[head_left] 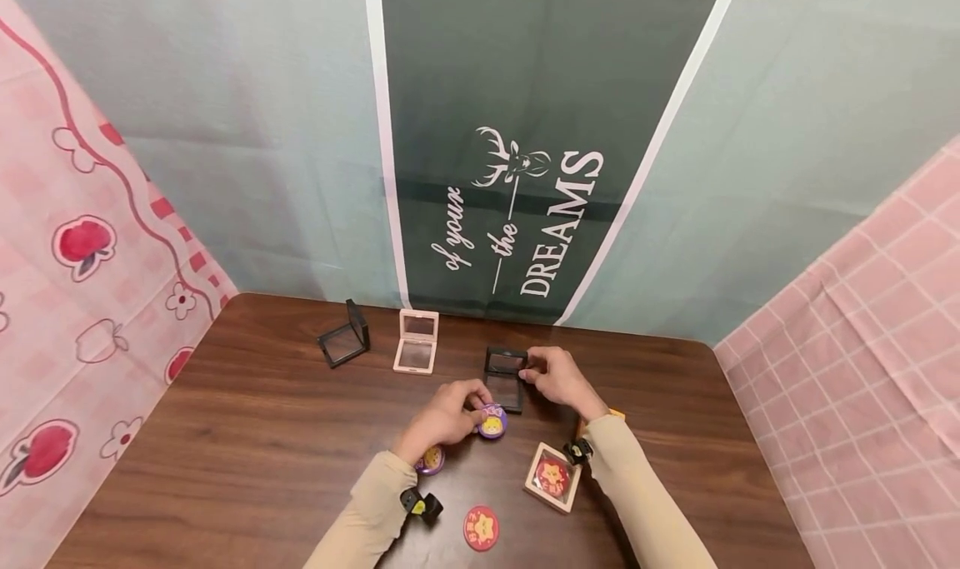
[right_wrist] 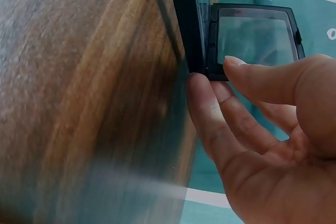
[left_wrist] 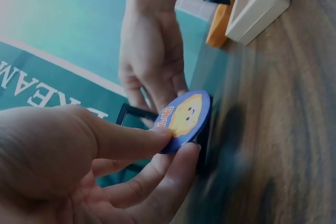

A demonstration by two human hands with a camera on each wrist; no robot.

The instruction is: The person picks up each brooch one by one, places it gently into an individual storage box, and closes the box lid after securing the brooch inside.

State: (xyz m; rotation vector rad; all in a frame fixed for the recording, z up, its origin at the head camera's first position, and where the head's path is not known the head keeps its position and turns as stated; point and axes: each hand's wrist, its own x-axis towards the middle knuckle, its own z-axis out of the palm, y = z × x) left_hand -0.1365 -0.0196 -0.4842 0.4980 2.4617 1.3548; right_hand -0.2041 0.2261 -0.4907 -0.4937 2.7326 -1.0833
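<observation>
My left hand (head_left: 448,416) pinches a round purple badge (head_left: 492,421) with a yellow smiling figure, thumb on its face in the left wrist view. The badge is held tilted, close to the near edge of an unfolded black display case (head_left: 504,392). My right hand (head_left: 558,377) grips that case by the raised lid, with the thumb on the lid's corner in the right wrist view. Clear film fills both framed halves (right_wrist: 257,35). Partly hidden under my left wrist lies another purple badge (head_left: 431,462).
An open black case (head_left: 343,344) and an open pale pink case (head_left: 416,354) stand at the back left. Nearer are a red star badge (head_left: 481,528) and a pale case (head_left: 552,479) holding a similar one. Something orange (head_left: 617,415) shows beside my right sleeve. Curtains enclose the wooden table (head_left: 247,436).
</observation>
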